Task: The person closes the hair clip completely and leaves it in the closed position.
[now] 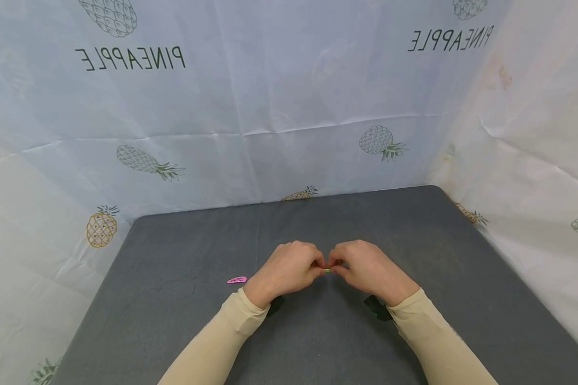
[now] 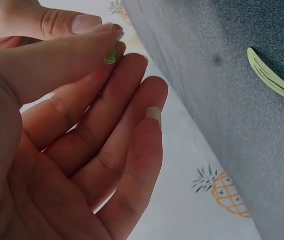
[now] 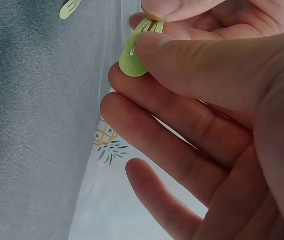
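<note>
A small green snap hair clip (image 3: 132, 64) is held between both hands above the table. My left hand (image 1: 293, 267) pinches one end of it between thumb and index finger. Thumb and forefinger of my right hand (image 1: 367, 268) grip the other, rounded end. Only a sliver of the clip (image 1: 327, 270) shows in the head view, the fingers covering the rest. On the table, left of my left wrist, lies a pink hair clip (image 1: 237, 279). A clip on the table (image 2: 276, 82) looks pale green in the wrist views; whether it is the pink one, I cannot tell.
The dark grey table (image 1: 183, 246) has rounded far corners. White cloth (image 1: 270, 85) printed with pineapples hangs behind it and along both sides. A dark wrist-worn device (image 1: 378, 308) shows under the right sleeve.
</note>
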`<state>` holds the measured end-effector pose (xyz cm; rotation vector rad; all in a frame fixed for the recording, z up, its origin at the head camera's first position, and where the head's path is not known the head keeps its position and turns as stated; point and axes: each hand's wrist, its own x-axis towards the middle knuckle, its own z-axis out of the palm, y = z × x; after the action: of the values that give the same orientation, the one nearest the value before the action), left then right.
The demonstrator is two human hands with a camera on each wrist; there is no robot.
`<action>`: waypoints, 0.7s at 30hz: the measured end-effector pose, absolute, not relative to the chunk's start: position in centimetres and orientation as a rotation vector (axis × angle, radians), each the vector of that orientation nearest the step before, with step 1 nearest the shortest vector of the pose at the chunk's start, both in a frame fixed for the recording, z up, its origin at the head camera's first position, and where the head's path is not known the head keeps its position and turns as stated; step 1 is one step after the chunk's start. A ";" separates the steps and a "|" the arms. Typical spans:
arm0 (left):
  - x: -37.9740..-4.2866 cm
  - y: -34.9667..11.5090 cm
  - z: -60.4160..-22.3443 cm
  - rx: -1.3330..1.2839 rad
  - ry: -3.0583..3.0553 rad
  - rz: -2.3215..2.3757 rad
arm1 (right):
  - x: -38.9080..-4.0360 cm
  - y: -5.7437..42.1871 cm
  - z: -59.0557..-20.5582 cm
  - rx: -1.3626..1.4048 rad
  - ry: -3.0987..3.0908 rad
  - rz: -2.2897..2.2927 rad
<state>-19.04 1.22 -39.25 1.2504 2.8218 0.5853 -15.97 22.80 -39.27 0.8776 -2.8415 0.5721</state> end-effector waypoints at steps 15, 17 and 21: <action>-20.4 2.3 -42.4 1.179 2.795 0.575 | -17.4 22.7 -41.4 0.778 -2.984 0.588; -20.6 2.4 -42.8 1.170 2.795 0.560 | -17.4 22.7 -41.6 0.756 -3.000 0.583; -20.8 2.6 -43.2 1.151 2.828 0.492 | -17.5 22.8 -41.7 0.752 -3.011 0.580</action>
<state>-20.82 2.61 -43.23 1.1506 2.8282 0.4915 -17.55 22.79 -41.73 0.7516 -3.0113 0.5804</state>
